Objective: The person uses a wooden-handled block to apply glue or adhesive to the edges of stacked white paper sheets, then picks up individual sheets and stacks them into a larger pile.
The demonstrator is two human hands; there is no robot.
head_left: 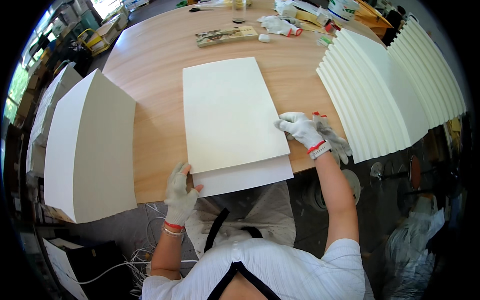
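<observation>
Before me on the table lies a thick white board [227,110]. A white sheet [245,175] sticks out from under its near edge, overhanging the table's front. My left hand [180,194], in a pale glove with bare thumb and index tips, is at the near left corner. Its index finger touches the board's edge and its thumb, held apart, rests by the lower sheet. My right hand [301,128], gloved in white, grips the board's right edge; part of its fingers is hidden. A spare grey-white glove [332,137] lies just beyond that hand.
At the left stands a tall stack of white sheets [100,150]; ridged white stacks [360,95] rise at the right. Toward the back of the wooden table [155,65] are a flat box [226,36], white gloves [280,26], scissors [200,9] and a clear glass [239,11].
</observation>
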